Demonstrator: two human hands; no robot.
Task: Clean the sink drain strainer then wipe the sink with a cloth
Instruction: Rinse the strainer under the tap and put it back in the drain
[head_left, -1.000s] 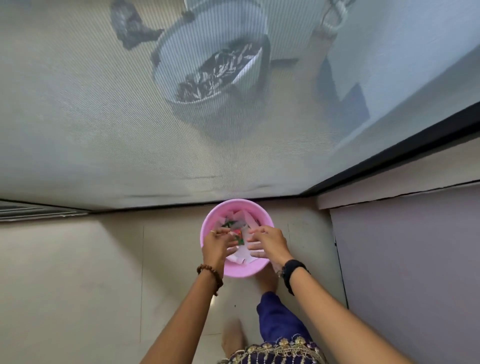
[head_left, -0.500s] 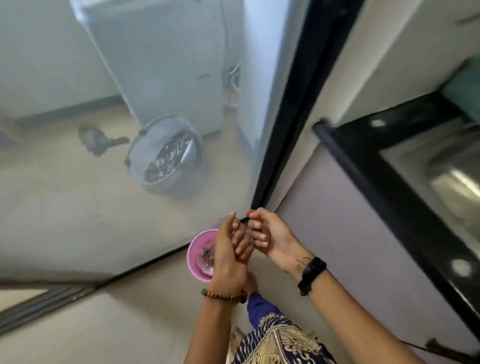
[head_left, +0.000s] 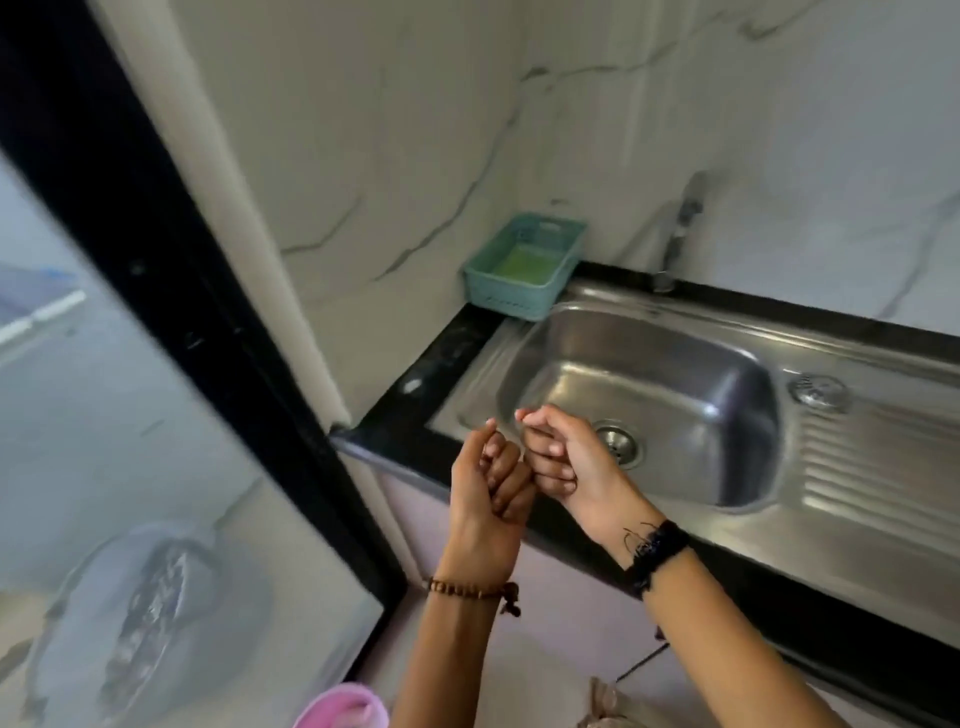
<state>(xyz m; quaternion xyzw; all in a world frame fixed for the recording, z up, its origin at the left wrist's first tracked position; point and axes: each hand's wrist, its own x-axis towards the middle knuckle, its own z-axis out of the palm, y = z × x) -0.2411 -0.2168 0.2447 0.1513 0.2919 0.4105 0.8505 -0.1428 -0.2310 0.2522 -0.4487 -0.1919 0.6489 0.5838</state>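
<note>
A steel sink (head_left: 675, 364) is set in a black counter, with its open drain (head_left: 618, 444) at the basin bottom. A round metal strainer (head_left: 818, 391) lies on the ribbed drainboard to the right of the basin. My left hand (head_left: 488, 493) and my right hand (head_left: 563, 460) are held together in the air at the sink's front left corner. Their fingers are curled and touch each other, and I see nothing in them. A green cloth or sponge (head_left: 522, 265) lies in a teal basket (head_left: 483, 283) at the back left of the sink.
A faucet (head_left: 678, 231) rises behind the basin against the marble wall. A black-framed glass door (head_left: 156, 270) stands close on the left. A pink bin (head_left: 343, 706) sits on the floor below my left arm. The black counter edge (head_left: 415, 384) runs past my hands.
My hands have lifted out of the pink bin and come together. My view has swung up and to the right from the floor to the sink.
</note>
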